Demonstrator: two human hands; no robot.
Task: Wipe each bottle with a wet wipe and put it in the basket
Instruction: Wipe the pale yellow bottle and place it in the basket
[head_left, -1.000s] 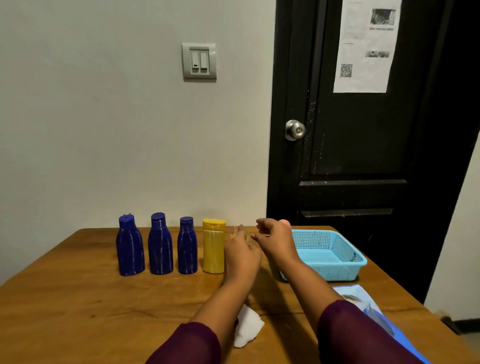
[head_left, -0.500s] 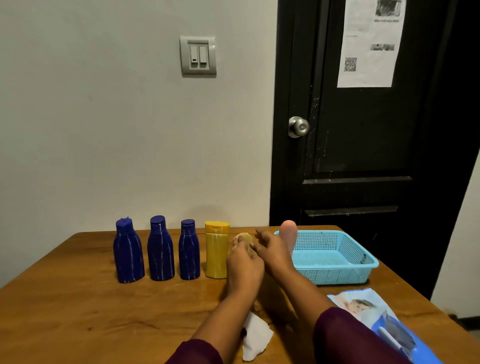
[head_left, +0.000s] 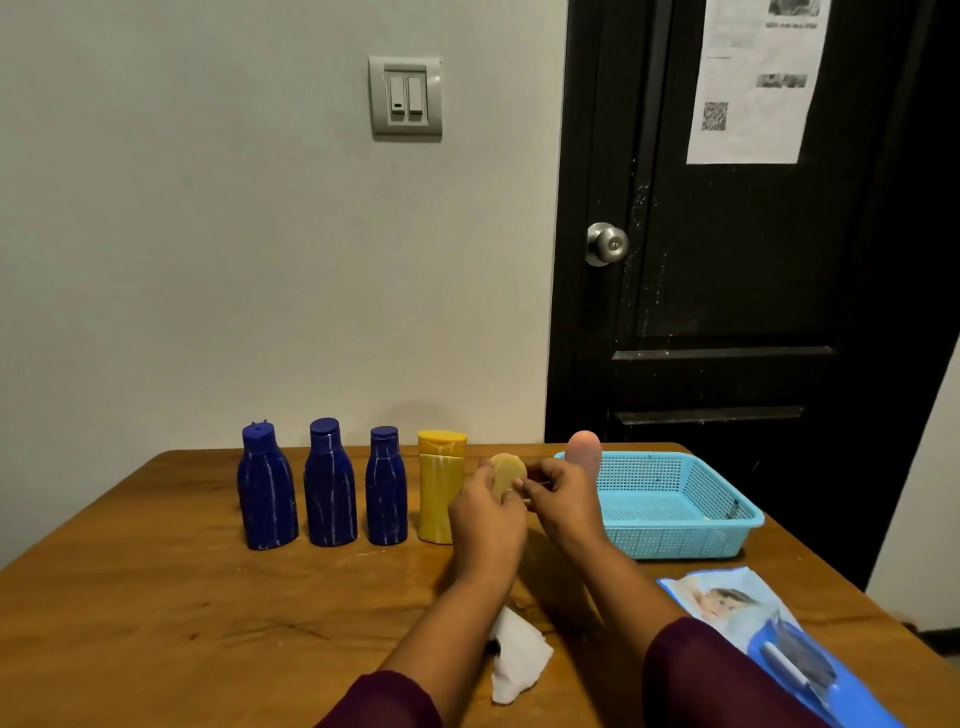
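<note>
1. The left hand (head_left: 485, 525) gripped a pale yellow bottle (head_left: 508, 477), fingers curled round it, just left of the basket (head_left: 675, 540).
2. The right hand (head_left: 563, 501) had its fingers curled at that bottle's top; whether they pinched it, I couldn't tell.
3. 3 blue bottles (head_left: 328, 488) and 1 yellow bottle (head_left: 440, 493) stood farther left of the basket.

Three blue bottles (head_left: 266, 488) (head_left: 329, 486) (head_left: 386, 491), one basket (head_left: 691, 540)

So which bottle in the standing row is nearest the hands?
The yellow bottle, at the row's right end beside the left hand; the three blue bottles stand further left.
</note>
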